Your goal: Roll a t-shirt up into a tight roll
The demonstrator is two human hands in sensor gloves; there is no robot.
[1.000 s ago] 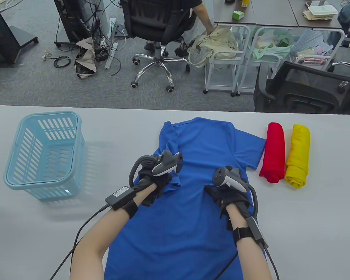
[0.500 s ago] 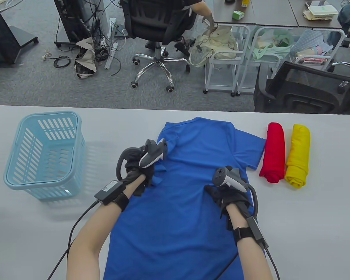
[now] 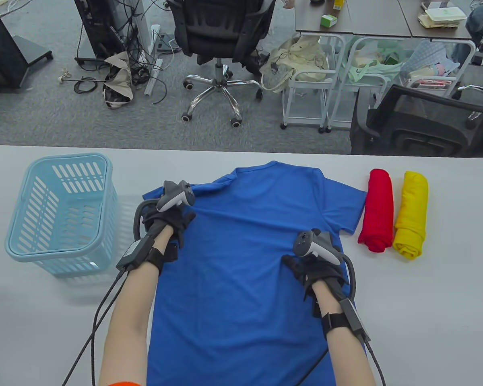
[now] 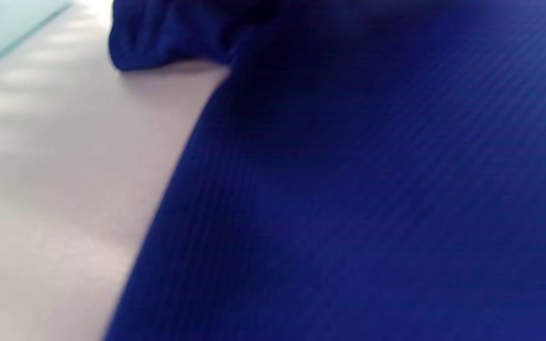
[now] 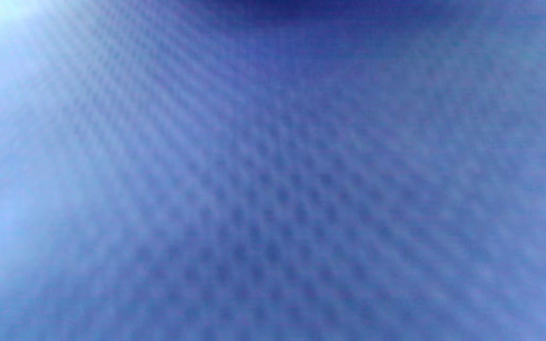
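A blue t-shirt (image 3: 245, 249) lies spread flat on the white table (image 3: 426, 301), collar at the far side and hem toward me. My left hand (image 3: 165, 221) sits on the shirt's left sleeve (image 3: 153, 199) and holds it stretched out toward the basket; the tracker hides its fingers. The left wrist view shows the bunched sleeve edge (image 4: 159, 38) and the shirt body (image 4: 349, 189), but no fingers. My right hand (image 3: 312, 269) rests flat on the shirt's right side. Blurred blue fabric (image 5: 273, 189) fills the right wrist view.
A light blue plastic basket (image 3: 60, 213) stands at the table's left, close to the stretched sleeve. A red rolled shirt (image 3: 376, 209) and a yellow rolled shirt (image 3: 411, 213) lie side by side to the right of the blue one.
My left hand has moved left with the sleeve, unfolding it from on top of the shirt out onto the table. The right hand has stayed in place.
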